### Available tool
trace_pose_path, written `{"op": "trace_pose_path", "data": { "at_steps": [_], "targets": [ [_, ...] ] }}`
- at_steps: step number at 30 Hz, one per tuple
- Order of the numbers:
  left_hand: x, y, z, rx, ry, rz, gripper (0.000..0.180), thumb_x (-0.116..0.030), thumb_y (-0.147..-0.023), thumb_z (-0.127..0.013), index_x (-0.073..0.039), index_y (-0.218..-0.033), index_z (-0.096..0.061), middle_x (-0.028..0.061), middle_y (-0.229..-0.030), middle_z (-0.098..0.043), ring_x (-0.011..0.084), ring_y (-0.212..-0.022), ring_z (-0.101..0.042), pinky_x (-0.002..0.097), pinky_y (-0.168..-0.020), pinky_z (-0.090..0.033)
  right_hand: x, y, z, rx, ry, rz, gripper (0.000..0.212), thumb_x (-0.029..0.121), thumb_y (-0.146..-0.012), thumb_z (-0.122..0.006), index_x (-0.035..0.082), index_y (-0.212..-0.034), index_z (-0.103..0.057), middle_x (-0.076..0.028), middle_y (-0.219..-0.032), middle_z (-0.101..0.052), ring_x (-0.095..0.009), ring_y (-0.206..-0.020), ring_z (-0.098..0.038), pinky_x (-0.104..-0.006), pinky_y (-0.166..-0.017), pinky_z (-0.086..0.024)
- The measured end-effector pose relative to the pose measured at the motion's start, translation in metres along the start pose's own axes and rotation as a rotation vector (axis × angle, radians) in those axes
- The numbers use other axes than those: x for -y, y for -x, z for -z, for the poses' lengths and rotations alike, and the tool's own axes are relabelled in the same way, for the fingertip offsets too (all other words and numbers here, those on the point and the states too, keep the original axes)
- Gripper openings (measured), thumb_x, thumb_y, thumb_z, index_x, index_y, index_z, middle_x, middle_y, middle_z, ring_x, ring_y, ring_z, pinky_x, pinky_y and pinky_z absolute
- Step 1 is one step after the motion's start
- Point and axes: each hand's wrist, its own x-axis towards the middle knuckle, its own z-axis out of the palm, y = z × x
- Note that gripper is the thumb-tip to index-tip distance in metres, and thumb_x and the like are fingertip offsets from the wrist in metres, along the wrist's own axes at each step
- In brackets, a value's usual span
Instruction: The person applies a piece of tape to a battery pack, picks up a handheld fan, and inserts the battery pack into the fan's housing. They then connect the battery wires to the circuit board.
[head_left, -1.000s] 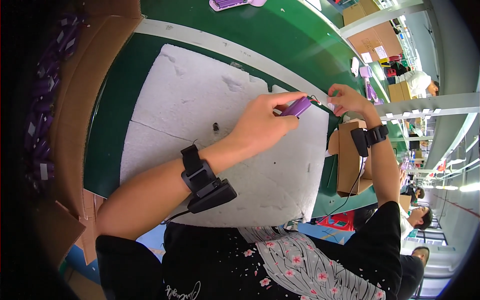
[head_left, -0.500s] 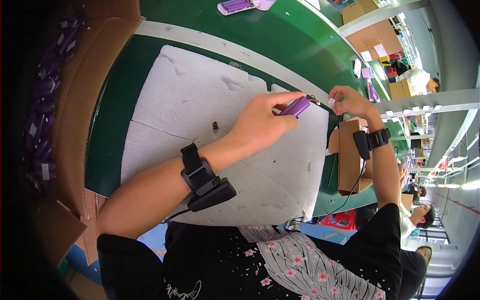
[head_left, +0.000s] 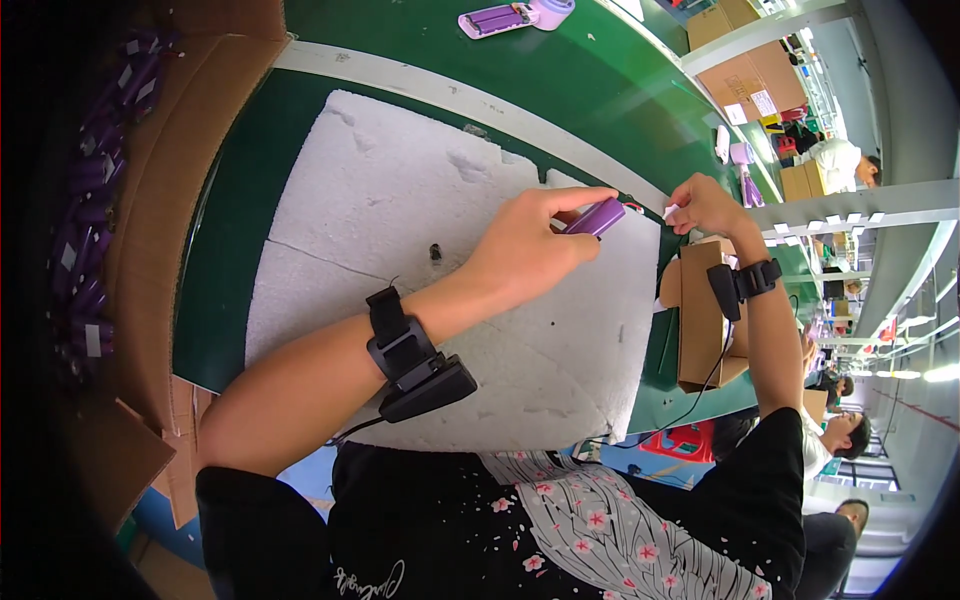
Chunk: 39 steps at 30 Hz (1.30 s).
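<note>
My left hand (head_left: 530,245) reaches over the white foam board (head_left: 400,190), its thumb and fingers closed around a purple cylindrical battery (head_left: 597,217). Short red wires (head_left: 632,208) come off the battery's far end. To the right, beyond the board's edge, my right hand (head_left: 708,207) pinches a small white piece (head_left: 671,211), which looks like a label. A narrow gap separates that piece from the battery wires. Both my wrists wear black strapped devices.
A cardboard box (head_left: 160,230) at the left holds several purple batteries (head_left: 95,175). Below my right hand stands a small open carton (head_left: 700,320). On the green surface at the top lies a lilac device (head_left: 500,20) with its handle open. Other people sit farther right.
The lilac device at the top has slid to the right. The white piece in my right hand has turned slightly; my left hand keeps hold of the battery.
</note>
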Motion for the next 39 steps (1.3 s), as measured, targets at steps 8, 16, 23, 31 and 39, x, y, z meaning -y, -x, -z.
{"op": "trace_pose_path", "data": {
  "at_steps": [8,16,23,31,39],
  "targets": [
    [0.002,0.0,0.002,-0.001,0.091,0.065,0.049,-0.002,-0.075,-0.054,-0.006,-0.124,-0.053,0.0077,-0.091,-0.058,0.014,-0.074,-0.058,0.027,-0.068,-0.051,0.029,0.084,0.027,-0.357,-0.103,0.18,0.011,0.005,-0.078,-0.06,-0.006,-0.077,-0.061,-0.008,-0.064,-0.061,-0.011,-0.058,-0.06,-0.0222,-0.055,-0.047],
    [-0.004,0.001,0.0,0.021,0.313,0.103,0.053,-0.01,-0.077,-0.05,-0.004,-0.129,-0.046,0.0103,-0.088,-0.057,0.0165,-0.069,-0.06,0.0286,-0.063,-0.051,-0.03,0.168,0.001,-0.53,0.027,-0.216,0.019,0.003,-0.08,-0.057,-0.004,-0.097,-0.06,-0.008,-0.078,-0.063,-0.01,-0.059,-0.058,-0.0204,-0.054,-0.047],
    [-0.001,0.002,0.009,0.209,0.42,0.143,0.049,-0.018,-0.09,-0.045,0.002,-0.134,-0.034,0.0147,-0.104,-0.058,0.0201,-0.078,-0.061,0.0297,-0.064,-0.052,0.067,0.145,-0.087,-0.478,-0.389,0.195,0.039,0.005,-0.08,-0.061,0.002,-0.118,-0.05,-0.004,-0.09,-0.059,-0.008,-0.068,-0.058,-0.0198,-0.058,-0.046],
    [-0.007,0.003,0.01,0.245,0.273,0.158,0.049,-0.027,-0.095,-0.045,0.003,-0.132,-0.037,0.0154,-0.107,-0.057,0.0201,-0.075,-0.062,0.028,-0.056,-0.051,0.085,0.078,-0.159,-0.635,-0.945,0.524,0.05,0.003,-0.084,-0.056,0.002,-0.128,-0.033,-0.009,-0.102,-0.053,-0.015,-0.066,-0.058,-0.0237,-0.057,-0.046],
    [-0.024,0.007,0.006,0.136,0.248,0.29,0.037,-0.021,-0.094,-0.048,0.005,-0.121,-0.05,0.0099,-0.095,-0.059,0.0162,-0.069,-0.061,0.0258,-0.051,-0.05,0.072,0.071,-0.161,-0.7,-1.106,0.555,0.038,0.002,-0.084,-0.056,-0.002,-0.119,-0.042,-0.016,-0.101,-0.056,-0.017,-0.065,-0.059,-0.0254,-0.057,-0.048]
  ]
}}
